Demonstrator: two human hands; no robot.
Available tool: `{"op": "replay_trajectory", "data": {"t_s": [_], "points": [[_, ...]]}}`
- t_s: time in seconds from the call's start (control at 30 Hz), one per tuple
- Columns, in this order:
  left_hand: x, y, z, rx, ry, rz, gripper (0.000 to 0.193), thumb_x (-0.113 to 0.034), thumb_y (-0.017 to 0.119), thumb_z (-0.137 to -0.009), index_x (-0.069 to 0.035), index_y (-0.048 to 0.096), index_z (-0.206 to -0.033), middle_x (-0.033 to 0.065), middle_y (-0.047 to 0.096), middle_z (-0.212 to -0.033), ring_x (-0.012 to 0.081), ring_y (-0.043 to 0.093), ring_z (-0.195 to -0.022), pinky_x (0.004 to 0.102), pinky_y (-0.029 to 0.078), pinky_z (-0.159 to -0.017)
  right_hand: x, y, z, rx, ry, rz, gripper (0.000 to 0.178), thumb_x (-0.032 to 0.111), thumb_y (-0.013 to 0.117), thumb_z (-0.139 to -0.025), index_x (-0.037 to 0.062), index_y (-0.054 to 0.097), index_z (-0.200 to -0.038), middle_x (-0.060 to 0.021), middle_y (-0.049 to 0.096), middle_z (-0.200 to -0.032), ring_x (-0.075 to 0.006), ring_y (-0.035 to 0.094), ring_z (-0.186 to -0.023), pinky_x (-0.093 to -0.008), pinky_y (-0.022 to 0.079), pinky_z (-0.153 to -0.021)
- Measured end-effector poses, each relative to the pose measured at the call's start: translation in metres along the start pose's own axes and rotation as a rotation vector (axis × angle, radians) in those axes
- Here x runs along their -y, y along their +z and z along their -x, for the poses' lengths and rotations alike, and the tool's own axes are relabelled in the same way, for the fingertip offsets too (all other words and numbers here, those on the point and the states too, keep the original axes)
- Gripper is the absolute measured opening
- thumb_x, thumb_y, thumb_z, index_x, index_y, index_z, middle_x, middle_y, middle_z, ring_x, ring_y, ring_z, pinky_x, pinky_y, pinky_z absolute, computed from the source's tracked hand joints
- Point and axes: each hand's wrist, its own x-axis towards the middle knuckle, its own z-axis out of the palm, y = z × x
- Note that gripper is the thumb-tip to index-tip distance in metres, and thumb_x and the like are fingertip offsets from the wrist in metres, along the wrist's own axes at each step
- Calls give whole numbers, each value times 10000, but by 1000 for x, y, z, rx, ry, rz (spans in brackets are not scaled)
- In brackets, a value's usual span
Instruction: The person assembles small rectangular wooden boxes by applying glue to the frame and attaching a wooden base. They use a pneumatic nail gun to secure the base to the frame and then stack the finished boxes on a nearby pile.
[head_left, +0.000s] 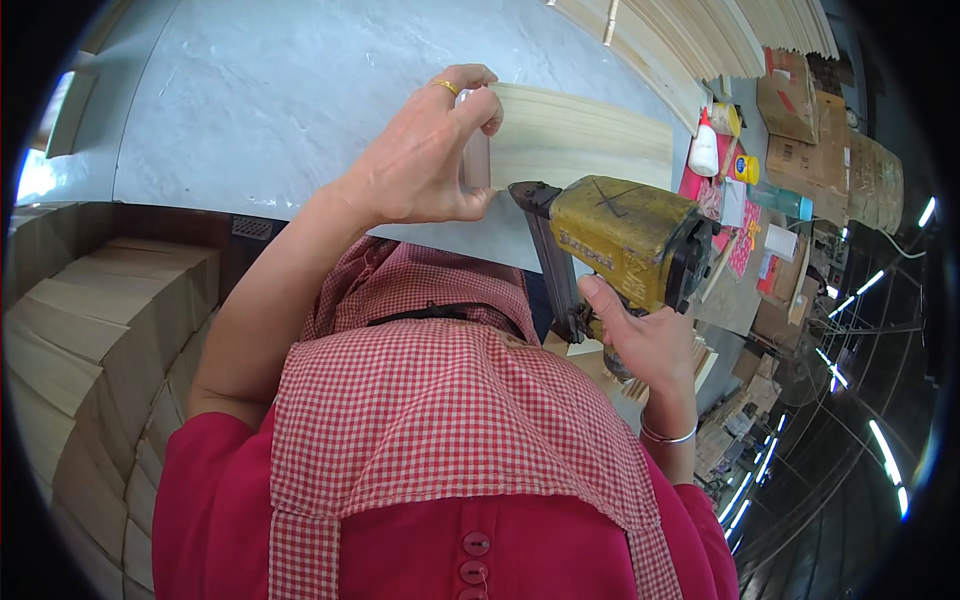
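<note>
Pale wood board (585,135), seemingly light and stiff, pinched at its end by left hand (425,160); right hand (645,340) clenched yellow nail gun (620,240) just beside board.

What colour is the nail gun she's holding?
The nail gun is a worn yellow with black parts, seen in the head view, held in the right hand.

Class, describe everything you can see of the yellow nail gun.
The nail gun has a worn, scuffed yellow metal-looking body with a dark nose and dark rear cap. The right hand holds its handle from below. It lies roughly level, nose pointing left at the end of the pale wood board that the left hand steadies.
</note>
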Motion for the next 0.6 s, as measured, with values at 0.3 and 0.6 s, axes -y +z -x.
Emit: {"op": "replay_trajectory", "data": {"t_s": [0.3,0.6], "points": [[5,5,2,-63,41,7,605,-120,832,-613,-64,462,-1088,224,473,-1408,449,514,-1238,488,493,-1019,6,19,11,-28,146,-72,331,268,784,-935,-31,719,-1063,-27,669,-797,-94,599,-697,-266,469,-630],[7,9,6,-94,32,48,676,-135,850,-606,-43,456,-1148,256,412,-1454,452,490,-1294,502,478,-1049,37,15,0,16,42,110,335,148,787,-922,-68,687,-1158,-122,763,-1096,-187,723,-998,-326,547,-888]]}}
